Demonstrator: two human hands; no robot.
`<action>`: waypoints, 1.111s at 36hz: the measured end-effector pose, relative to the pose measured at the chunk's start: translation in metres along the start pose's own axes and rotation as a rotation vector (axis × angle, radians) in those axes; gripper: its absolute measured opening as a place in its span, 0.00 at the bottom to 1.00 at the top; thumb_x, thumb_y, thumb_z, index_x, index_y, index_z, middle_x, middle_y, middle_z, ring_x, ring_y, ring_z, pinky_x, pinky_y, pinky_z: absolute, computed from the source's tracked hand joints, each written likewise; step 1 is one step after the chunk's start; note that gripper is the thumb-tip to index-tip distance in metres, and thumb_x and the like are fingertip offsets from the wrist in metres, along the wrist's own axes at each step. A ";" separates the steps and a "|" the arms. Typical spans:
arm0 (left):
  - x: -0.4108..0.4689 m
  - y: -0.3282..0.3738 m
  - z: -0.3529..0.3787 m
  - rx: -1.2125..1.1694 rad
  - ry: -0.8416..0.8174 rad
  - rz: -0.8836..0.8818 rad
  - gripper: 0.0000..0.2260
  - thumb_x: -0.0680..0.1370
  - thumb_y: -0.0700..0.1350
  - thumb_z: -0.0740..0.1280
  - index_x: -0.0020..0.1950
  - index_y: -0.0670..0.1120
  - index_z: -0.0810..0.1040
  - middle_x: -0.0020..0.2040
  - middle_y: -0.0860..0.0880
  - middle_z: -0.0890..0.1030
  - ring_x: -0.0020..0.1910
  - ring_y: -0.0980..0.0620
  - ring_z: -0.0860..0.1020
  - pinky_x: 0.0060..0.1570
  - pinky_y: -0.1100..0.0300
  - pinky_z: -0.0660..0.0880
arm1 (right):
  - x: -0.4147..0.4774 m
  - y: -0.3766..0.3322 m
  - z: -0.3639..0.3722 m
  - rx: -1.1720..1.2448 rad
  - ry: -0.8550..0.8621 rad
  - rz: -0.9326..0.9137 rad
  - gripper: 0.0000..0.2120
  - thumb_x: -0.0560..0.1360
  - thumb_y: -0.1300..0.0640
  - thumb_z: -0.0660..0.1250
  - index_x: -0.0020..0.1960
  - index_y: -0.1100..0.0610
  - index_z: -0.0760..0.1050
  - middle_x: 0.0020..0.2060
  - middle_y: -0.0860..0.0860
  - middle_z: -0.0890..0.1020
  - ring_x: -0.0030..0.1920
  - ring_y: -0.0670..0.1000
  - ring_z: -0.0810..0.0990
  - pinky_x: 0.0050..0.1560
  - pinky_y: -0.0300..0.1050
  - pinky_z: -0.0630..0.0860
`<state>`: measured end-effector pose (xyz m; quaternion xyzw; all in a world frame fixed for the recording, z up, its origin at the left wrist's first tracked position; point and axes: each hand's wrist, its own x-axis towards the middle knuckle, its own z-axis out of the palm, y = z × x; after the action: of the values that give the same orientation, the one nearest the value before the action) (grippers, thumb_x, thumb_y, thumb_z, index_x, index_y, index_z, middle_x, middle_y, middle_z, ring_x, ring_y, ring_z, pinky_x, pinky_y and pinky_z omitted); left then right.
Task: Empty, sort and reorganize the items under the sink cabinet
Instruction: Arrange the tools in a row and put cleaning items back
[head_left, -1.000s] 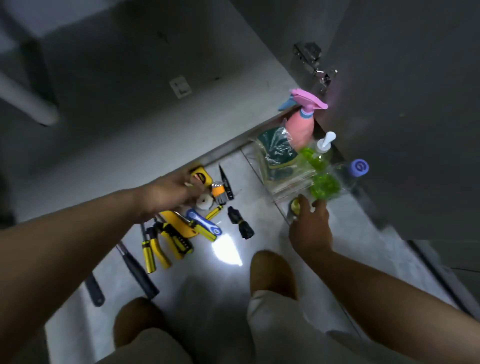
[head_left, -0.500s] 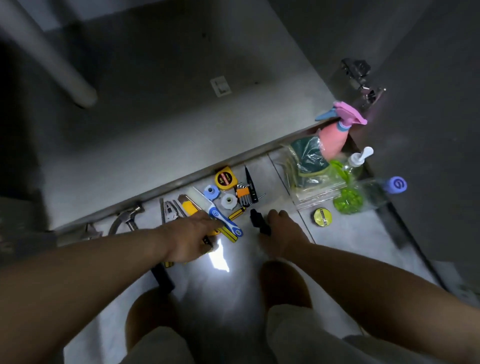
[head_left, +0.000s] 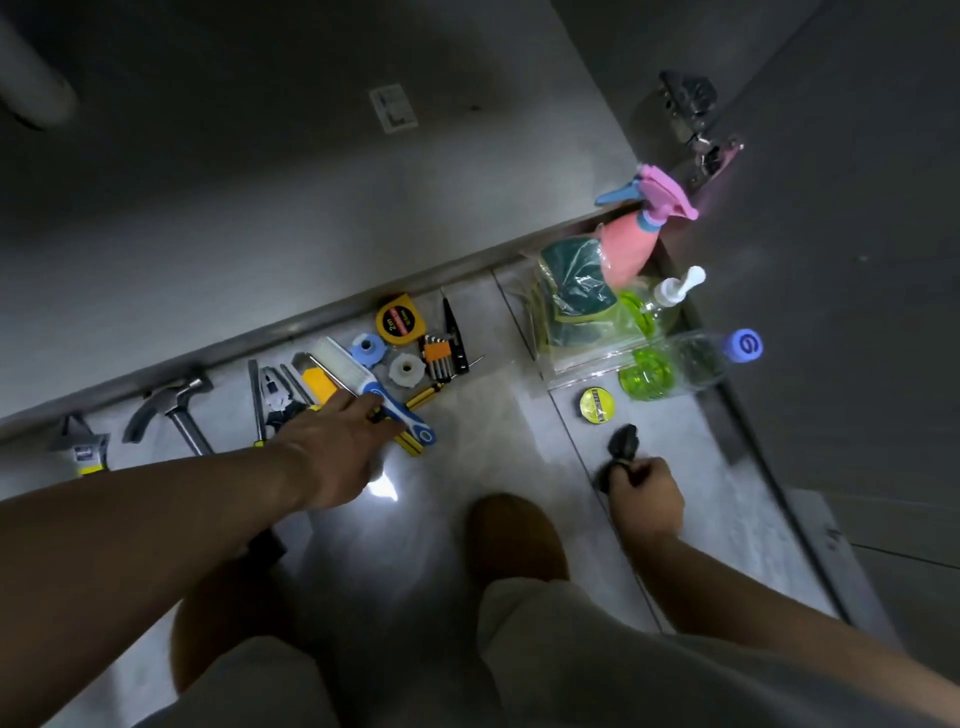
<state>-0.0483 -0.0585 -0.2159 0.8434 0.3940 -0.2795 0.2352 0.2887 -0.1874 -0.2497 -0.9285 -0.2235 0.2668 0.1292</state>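
Tools lie in a row on the tiled floor in front of the open cabinet: a wrench, a hammer, pliers, a white tool with a blue handle, a yellow tape measure and orange hex keys. My left hand reaches over them, fingertips resting on the blue handle and a yellow screwdriver. My right hand grips a small black object just in front of a round yellow tin.
At the right stand a pink spray bottle, a bag of green sponges, a green pump bottle and a clear bottle with a blue cap. The open cabinet door borders them. My knees fill the bottom.
My right hand picked up the black object beside the tools and carried it right, near the yellow tin. My left hand slid forward onto the blue-handled tool.
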 end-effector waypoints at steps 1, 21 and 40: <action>0.000 0.000 0.001 -0.001 0.005 0.000 0.32 0.80 0.54 0.62 0.81 0.60 0.52 0.80 0.49 0.56 0.74 0.46 0.59 0.67 0.51 0.73 | 0.005 0.004 -0.002 0.009 0.011 0.051 0.08 0.76 0.55 0.68 0.51 0.59 0.75 0.49 0.60 0.83 0.55 0.63 0.79 0.54 0.50 0.73; -0.019 -0.020 0.003 -0.024 -0.015 -0.077 0.36 0.78 0.53 0.66 0.81 0.62 0.50 0.82 0.53 0.50 0.79 0.47 0.55 0.70 0.46 0.67 | -0.067 -0.149 0.101 -0.366 -0.500 -0.903 0.13 0.77 0.51 0.68 0.59 0.56 0.75 0.55 0.53 0.78 0.53 0.54 0.80 0.52 0.46 0.76; -0.017 -0.018 -0.001 -0.632 0.195 -0.189 0.19 0.78 0.58 0.70 0.66 0.52 0.78 0.63 0.51 0.78 0.64 0.51 0.75 0.64 0.53 0.74 | -0.071 -0.129 0.084 -0.132 -0.719 -0.616 0.04 0.75 0.53 0.71 0.45 0.53 0.78 0.41 0.50 0.83 0.44 0.50 0.81 0.45 0.45 0.78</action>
<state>-0.0709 -0.0566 -0.2073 0.7114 0.5582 -0.0822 0.4191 0.1438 -0.0997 -0.2410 -0.6743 -0.5353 0.5055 0.0574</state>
